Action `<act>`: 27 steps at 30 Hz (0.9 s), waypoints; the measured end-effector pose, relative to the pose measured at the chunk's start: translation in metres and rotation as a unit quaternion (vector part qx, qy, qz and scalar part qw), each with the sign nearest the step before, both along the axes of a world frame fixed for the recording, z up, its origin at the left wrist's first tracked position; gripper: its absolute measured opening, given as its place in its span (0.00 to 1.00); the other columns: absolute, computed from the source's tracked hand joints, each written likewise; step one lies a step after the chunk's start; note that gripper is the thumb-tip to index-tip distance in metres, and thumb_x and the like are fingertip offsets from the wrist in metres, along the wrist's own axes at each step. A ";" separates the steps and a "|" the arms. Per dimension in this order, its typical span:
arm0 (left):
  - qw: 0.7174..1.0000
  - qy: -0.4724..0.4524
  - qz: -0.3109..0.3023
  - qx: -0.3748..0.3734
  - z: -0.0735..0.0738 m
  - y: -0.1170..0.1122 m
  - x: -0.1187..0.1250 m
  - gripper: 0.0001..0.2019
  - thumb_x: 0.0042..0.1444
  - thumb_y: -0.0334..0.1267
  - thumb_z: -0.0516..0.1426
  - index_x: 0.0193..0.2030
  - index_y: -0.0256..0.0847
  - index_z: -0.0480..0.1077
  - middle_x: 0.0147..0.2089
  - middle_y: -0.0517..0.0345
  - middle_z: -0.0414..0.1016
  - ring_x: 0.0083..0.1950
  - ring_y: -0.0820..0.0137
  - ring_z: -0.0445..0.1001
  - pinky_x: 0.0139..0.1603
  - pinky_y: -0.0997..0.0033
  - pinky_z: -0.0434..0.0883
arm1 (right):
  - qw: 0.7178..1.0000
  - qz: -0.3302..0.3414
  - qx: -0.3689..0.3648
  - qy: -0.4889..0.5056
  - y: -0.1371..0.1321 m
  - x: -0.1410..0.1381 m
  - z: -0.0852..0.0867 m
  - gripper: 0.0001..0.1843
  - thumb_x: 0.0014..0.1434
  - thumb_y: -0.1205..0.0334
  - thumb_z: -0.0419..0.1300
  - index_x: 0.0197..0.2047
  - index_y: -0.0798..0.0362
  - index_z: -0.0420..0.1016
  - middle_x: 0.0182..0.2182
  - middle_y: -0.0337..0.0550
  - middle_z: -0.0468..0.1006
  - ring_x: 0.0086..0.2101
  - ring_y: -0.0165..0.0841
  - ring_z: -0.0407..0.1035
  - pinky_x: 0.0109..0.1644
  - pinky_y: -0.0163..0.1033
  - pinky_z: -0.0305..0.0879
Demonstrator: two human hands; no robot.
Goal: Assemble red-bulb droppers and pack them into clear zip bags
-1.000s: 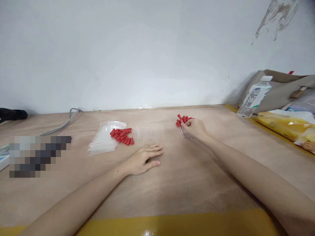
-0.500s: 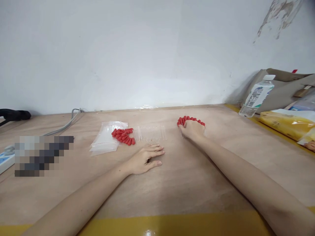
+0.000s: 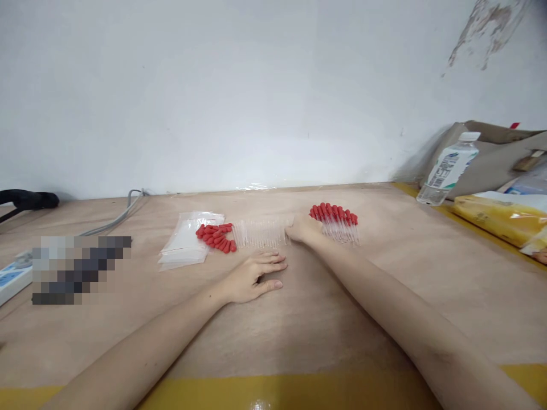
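My left hand (image 3: 256,276) lies flat on the table, fingers spread, holding nothing. Just beyond it is a row of clear glass dropper tubes (image 3: 260,233). At the right end of that row my right hand (image 3: 304,229) is closed, thumb and fingertips pinched on the endmost glass tube. To the left of the tubes, a pile of red rubber bulbs (image 3: 217,237) rests partly on a stack of clear zip bags (image 3: 183,245). Right of my right hand lies a fan of droppers (image 3: 337,219), red bulbs fitted on glass tubes; my hand partly covers its left side.
A water bottle (image 3: 448,168) leans by a grey bag (image 3: 491,156) at right, with a yellow package (image 3: 499,219) in front. At left are a power strip (image 3: 15,279), a grey cable (image 3: 115,219), a black object (image 3: 29,199) and a blurred-out patch. A white wall (image 3: 256,102) stands behind.
My right hand has moved left from the fan of droppers to the end of the glass tube row, uncovering most of the droppers. My left hand stays in place.
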State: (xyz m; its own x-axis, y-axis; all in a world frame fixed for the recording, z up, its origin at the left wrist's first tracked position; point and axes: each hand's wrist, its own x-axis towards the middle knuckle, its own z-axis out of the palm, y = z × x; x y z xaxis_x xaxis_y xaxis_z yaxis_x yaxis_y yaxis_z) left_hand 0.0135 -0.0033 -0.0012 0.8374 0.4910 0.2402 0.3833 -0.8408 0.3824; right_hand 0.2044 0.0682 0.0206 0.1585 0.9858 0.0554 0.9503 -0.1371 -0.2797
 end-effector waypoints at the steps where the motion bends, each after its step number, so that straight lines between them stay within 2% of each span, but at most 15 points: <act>1: 1.000 -0.002 -0.003 0.002 -0.001 0.000 0.000 0.21 0.58 0.44 0.53 0.58 0.43 0.64 0.61 0.49 0.62 0.63 0.62 0.59 0.62 0.54 0.58 | 1.000 0.003 -0.002 -0.004 0.000 -0.001 0.001 0.18 0.53 0.55 0.56 0.42 0.58 0.75 0.41 0.57 0.76 0.42 0.45 0.70 0.39 0.42 0.64; 3: 1.000 -0.011 0.001 0.014 -0.001 -0.001 0.001 0.20 0.58 0.44 0.53 0.56 0.42 0.65 0.59 0.49 0.65 0.61 0.62 0.62 0.60 0.57 0.60 | 1.000 0.011 -0.003 -0.013 -0.004 -0.002 0.001 0.18 0.55 0.55 0.54 0.41 0.59 0.75 0.40 0.59 0.76 0.41 0.45 0.70 0.39 0.43 0.64; 5: 0.997 -0.031 0.042 0.050 0.001 -0.001 0.000 0.16 0.58 0.43 0.53 0.51 0.41 0.69 0.53 0.50 0.72 0.55 0.63 0.67 0.56 0.59 0.63 | 0.999 0.023 0.009 -0.025 -0.012 -0.001 -0.001 0.19 0.57 0.55 0.51 0.41 0.61 0.74 0.40 0.61 0.75 0.41 0.46 0.70 0.39 0.44 0.63; 8: 0.970 -0.040 0.186 0.154 0.009 0.004 -0.008 0.10 0.58 0.42 0.53 0.38 0.41 0.73 0.39 0.54 0.77 0.44 0.62 0.70 0.48 0.59 0.64 | 0.996 0.053 0.060 -0.049 -0.033 0.006 -0.010 0.17 0.59 0.59 0.48 0.43 0.61 0.71 0.43 0.60 0.73 0.45 0.45 0.66 0.42 0.44 0.61; 10: 0.934 -0.006 0.286 0.215 0.015 0.009 -0.017 0.09 0.56 0.41 0.54 0.33 0.41 0.72 0.37 0.53 0.76 0.42 0.60 0.69 0.45 0.58 0.63 | 0.981 0.105 0.136 -0.089 -0.049 0.016 -0.018 0.14 0.60 0.63 0.47 0.41 0.60 0.70 0.42 0.58 0.72 0.45 0.44 0.64 0.44 0.44 0.58; 12: 0.905 0.042 0.346 0.245 0.021 0.016 -0.026 0.08 0.54 0.42 0.56 0.32 0.40 0.71 0.36 0.52 0.75 0.42 0.58 0.68 0.42 0.58 0.62 | 0.961 0.150 0.202 -0.115 -0.064 0.029 -0.024 0.13 0.61 0.64 0.45 0.37 0.58 0.69 0.38 0.55 0.73 0.41 0.42 0.65 0.42 0.44 0.57; 15: 0.896 0.094 0.364 0.236 0.025 0.023 -0.038 0.08 0.52 0.42 0.57 0.30 0.40 0.71 0.36 0.52 0.74 0.42 0.57 0.69 0.42 0.59 0.62 | 0.948 0.185 0.244 -0.090 -0.078 0.052 -0.033 0.11 0.62 0.63 0.46 0.34 0.55 0.67 0.33 0.48 0.73 0.36 0.38 0.65 0.39 0.41 0.56; 19: 0.914 0.102 0.343 0.192 0.023 0.029 -0.046 0.04 0.52 0.37 0.57 0.28 0.41 0.70 0.33 0.54 0.75 0.38 0.59 0.72 0.38 0.63 0.63 | 0.939 0.213 0.270 -0.024 -0.083 0.072 -0.041 0.08 0.60 0.63 0.48 0.32 0.54 0.66 0.30 0.44 0.72 0.34 0.35 0.65 0.38 0.39 0.56; 22: 0.921 0.080 0.334 0.184 0.022 0.029 -0.047 0.04 0.52 0.33 0.55 0.29 0.41 0.70 0.33 0.54 0.76 0.36 0.60 0.73 0.36 0.64 0.65 | 0.933 0.227 0.280 -0.011 -0.084 0.076 -0.042 0.07 0.60 0.63 0.49 0.32 0.53 0.66 0.30 0.45 0.73 0.34 0.35 0.65 0.38 0.39 0.56; 27: 0.901 0.037 0.362 0.235 0.019 0.025 -0.043 0.10 0.56 0.32 0.50 0.37 0.41 0.72 0.37 0.51 0.78 0.40 0.57 0.75 0.39 0.60 0.66 | 0.923 0.264 0.280 0.004 -0.084 0.073 -0.039 0.08 0.61 0.63 0.49 0.34 0.53 0.67 0.31 0.45 0.73 0.35 0.36 0.66 0.39 0.39 0.57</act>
State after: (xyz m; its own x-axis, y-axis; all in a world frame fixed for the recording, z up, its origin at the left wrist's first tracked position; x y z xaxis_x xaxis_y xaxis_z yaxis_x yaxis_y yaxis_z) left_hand -0.0290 0.0218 0.0180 0.3612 0.7731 0.5214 0.9059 -0.4234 0.0001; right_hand 0.2775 -0.0161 -0.0188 -0.3331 0.7427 0.5808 0.8407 0.5129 -0.1736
